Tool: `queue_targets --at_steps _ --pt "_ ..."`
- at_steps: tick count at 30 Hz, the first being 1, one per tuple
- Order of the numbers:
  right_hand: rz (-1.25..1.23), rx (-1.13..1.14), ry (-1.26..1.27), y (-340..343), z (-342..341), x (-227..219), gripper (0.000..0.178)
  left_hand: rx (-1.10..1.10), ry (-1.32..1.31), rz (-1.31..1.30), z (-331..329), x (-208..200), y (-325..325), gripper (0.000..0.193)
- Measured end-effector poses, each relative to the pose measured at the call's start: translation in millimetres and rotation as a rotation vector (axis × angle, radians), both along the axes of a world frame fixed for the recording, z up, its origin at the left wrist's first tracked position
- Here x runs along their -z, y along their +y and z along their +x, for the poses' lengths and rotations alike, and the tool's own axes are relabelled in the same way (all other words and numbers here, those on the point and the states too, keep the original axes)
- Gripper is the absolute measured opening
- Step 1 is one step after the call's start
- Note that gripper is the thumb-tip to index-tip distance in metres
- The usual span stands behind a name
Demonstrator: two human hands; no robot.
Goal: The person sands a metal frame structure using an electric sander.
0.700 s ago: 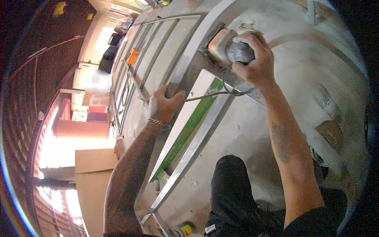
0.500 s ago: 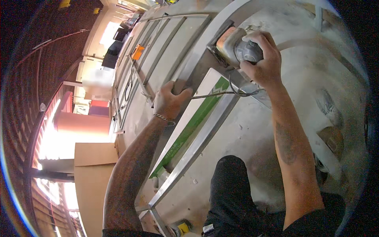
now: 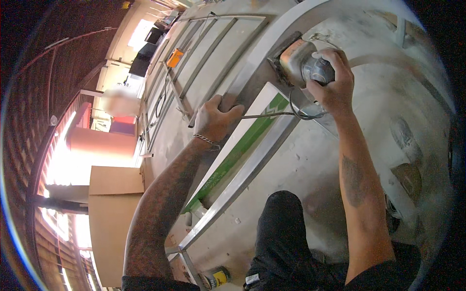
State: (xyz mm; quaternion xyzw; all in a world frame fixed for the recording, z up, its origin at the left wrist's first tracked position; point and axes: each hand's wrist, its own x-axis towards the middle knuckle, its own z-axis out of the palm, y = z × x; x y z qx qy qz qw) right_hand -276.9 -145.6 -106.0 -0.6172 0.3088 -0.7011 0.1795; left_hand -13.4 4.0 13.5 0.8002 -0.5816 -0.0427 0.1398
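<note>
My right hand [image 3: 334, 80] is wrapped around the rounded grey top of a dusty orange-and-grey power sander [image 3: 296, 57]. The sander's flat pad lies against the broad grey metal bar [image 3: 259, 72] of a frame. My left hand [image 3: 217, 118], with a chain bracelet at its wrist, is closed over the same bar, lower down and to the left. A dark cord [image 3: 264, 116] runs from beside the left hand to a loop under my right wrist; whether the left fingers also hold it is hidden. A white-and-green panel [image 3: 242, 150] lies beside the bar.
A bright metal rail [image 3: 242, 182] slants below the panel. Farther left lies a slatted metal frame [image 3: 206, 60] with an orange box [image 3: 175, 57] on it. A yellow-and-black can [image 3: 217, 278] stands near my knee [image 3: 281, 223]. A cardboard sheet [image 3: 116, 218] is at left.
The view has shifted slightly. The sander in my right hand has moved a little toward me and right along the bar. My left hand keeps its place on the bar.
</note>
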Motion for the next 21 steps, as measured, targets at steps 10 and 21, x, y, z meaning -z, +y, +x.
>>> queue_targets --at_steps 10,21 --pt "-0.045 -0.017 0.010 -0.7 1.6 -0.8 0.055 -0.001 -0.009 -0.011 -0.4 -1.6 2.6 0.055" --pt "-0.018 -0.051 -0.039 9.8 6.4 -1.6 0.051 0.000 -0.024 0.001 1.7 -2.7 1.4 0.055"
